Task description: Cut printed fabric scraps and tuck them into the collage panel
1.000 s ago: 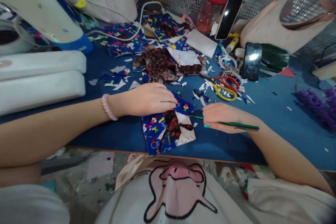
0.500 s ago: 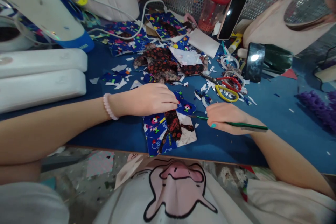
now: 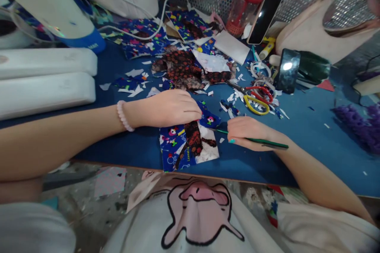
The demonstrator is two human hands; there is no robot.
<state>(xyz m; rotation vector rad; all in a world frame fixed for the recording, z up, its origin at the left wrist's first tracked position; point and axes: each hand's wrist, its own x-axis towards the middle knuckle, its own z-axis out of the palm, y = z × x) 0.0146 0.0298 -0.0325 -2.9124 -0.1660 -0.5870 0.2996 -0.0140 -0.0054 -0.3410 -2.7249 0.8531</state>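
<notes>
A square piece (image 3: 175, 154) covered in blue patterned fabric, with dark red-flecked strips and a bare white part, lies near the table's front edge. My left hand (image 3: 173, 108) rests over its upper part, fingers together and pressed on a blue patterned flap (image 3: 209, 118). What the fingertips grip, if anything, is hidden. On the right, my right hand (image 3: 247, 132) is closed round a thin green brush-like tool (image 3: 264, 142). The tool's tip points left and reaches the white part beside the flap.
Scissors (image 3: 257, 104) with red and yellow handles lie among scraps behind my right hand. Farther back are dark fabric (image 3: 182, 69), a phone (image 3: 265, 16), a tumbler (image 3: 246, 2) and a black object (image 3: 287, 71). Two white cases (image 3: 47, 91) lie left, purple material (image 3: 360, 126) right.
My right hand and the green tool have moved slightly left, nearer the fabric piece. My left hand stays pressed on it; the whole view has shifted a little.
</notes>
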